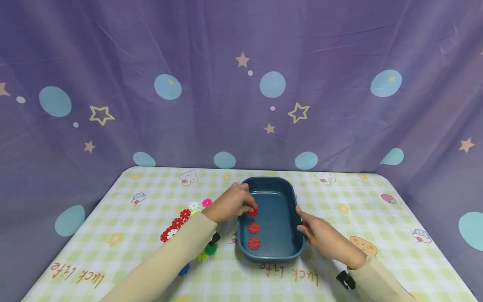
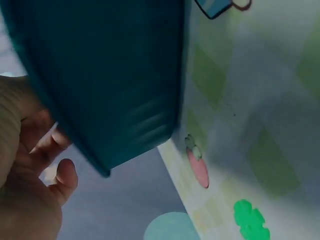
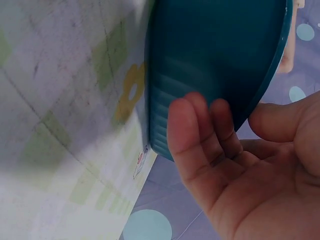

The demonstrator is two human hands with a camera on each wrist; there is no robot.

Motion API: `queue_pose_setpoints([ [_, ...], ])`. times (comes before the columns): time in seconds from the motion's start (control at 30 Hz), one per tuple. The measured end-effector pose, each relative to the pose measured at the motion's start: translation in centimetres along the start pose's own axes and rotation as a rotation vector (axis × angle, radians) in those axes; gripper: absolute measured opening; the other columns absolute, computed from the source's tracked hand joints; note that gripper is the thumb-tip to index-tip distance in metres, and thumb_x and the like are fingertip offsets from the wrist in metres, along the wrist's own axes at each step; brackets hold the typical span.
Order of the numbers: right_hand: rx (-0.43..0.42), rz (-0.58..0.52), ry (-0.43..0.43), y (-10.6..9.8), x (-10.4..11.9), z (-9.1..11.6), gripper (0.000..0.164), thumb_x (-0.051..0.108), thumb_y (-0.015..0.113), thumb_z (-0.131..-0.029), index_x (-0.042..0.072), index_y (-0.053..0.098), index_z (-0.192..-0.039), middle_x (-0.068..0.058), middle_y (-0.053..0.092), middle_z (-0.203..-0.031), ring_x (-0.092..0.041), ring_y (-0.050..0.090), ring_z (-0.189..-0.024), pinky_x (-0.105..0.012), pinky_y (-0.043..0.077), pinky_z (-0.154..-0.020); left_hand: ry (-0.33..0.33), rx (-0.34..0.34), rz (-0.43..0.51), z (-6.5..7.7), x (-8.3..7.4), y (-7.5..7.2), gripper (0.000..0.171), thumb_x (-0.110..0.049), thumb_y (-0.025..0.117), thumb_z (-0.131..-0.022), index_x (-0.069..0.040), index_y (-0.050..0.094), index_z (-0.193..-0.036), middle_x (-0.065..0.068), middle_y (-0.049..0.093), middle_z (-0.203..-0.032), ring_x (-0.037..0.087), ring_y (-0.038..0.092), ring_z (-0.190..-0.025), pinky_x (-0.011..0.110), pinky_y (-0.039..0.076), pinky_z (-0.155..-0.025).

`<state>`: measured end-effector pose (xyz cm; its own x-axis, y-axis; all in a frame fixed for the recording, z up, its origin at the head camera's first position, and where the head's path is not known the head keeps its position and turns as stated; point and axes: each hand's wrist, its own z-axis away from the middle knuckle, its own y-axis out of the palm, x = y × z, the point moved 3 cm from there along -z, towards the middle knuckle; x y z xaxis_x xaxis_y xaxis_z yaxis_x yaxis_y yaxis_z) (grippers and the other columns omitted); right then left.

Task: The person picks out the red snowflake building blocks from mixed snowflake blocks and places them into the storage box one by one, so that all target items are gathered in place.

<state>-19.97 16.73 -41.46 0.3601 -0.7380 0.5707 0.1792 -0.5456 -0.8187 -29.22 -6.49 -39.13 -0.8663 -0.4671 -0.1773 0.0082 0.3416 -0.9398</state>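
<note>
A dark teal tray stands on the table, its long sides running away from me. My left hand reaches over its left rim and pinches a red notched disc just inside. Nearer to me on the tray floor lie two more red discs, a middle one and a near one, lined up along the left side. My right hand holds the tray's right rim; in the right wrist view the thumb hooks over the edge and the fingers lie against the outer wall. In the left wrist view the tray wall hides the fingertips.
Left of the tray, partly under my left forearm, spreads a heap of notched discs: red, white, pink, green and blue. A checked cloth covers the table, with a purple curtain behind.
</note>
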Motion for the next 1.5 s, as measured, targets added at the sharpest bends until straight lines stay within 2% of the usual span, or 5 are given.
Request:
queue_pose_setpoints([
  [0.27, 0.004, -0.001, 0.003, 0.0, 0.2, -0.1, 0.051, 0.015, 0.044, -0.09, 0.0, 0.023, -0.134, 0.009, 0.045, -0.06, -0.003, 0.043, -0.051, -0.021, 0.038, -0.054, -0.01, 0.127, -0.054, -1.8, 1.3, 1.4, 0.009, -0.019, 0.072, -0.069, -0.025, 0.07, -0.075, -0.018, 0.058, -0.069, 0.003, 0.04, -0.066, 0.02, 0.034, -0.062],
  [0.67, 0.004, 0.021, 0.01, -0.2, 0.4, 0.0, 0.05, 0.016, 0.043, -0.091, 0.001, 0.022, -0.134, 0.008, 0.045, -0.061, -0.002, 0.043, -0.052, -0.021, 0.037, -0.057, -0.062, 0.249, -0.089, -3.4, 0.9, 1.8, 0.017, -0.009, 0.074, -0.063, -0.024, 0.067, -0.063, -0.018, 0.057, -0.06, -0.002, 0.049, -0.06, 0.041, 0.032, -0.083],
  [0.9, 0.001, 0.018, 0.006, -0.1, 0.3, 0.1, 0.05, 0.016, 0.043, -0.091, 0.0, 0.022, -0.134, 0.008, 0.045, -0.061, -0.002, 0.043, -0.052, -0.021, 0.038, -0.056, -0.104, 0.336, -0.153, -3.8, 0.7, 2.3, 0.018, -0.01, 0.076, -0.059, -0.023, 0.064, -0.063, -0.018, 0.052, -0.057, 0.001, 0.047, -0.057, 0.025, 0.036, -0.065],
  [1.27, -0.009, -0.009, -0.034, 0.1, 0.5, 0.1, 0.051, 0.015, 0.045, -0.09, -0.002, 0.023, -0.133, 0.009, 0.044, -0.06, -0.001, 0.042, -0.051, -0.021, 0.037, -0.055, -0.107, 0.356, -0.219, -3.9, 0.1, 2.8, 0.017, -0.029, 0.077, -0.06, -0.023, 0.065, -0.07, -0.016, 0.053, -0.063, 0.007, 0.048, -0.066, 0.027, 0.035, -0.063],
  [1.5, -0.015, -0.014, -0.021, 0.0, 0.5, 0.2, 0.051, 0.014, 0.045, -0.09, -0.002, 0.024, -0.133, 0.009, 0.045, -0.06, -0.001, 0.043, -0.051, -0.021, 0.038, -0.055, 0.023, 0.255, -0.166, -3.6, -0.7, 0.5, 0.017, -0.027, 0.073, -0.067, -0.025, 0.068, -0.083, -0.013, 0.058, -0.078, 0.009, 0.043, -0.077, 0.03, 0.033, -0.067],
])
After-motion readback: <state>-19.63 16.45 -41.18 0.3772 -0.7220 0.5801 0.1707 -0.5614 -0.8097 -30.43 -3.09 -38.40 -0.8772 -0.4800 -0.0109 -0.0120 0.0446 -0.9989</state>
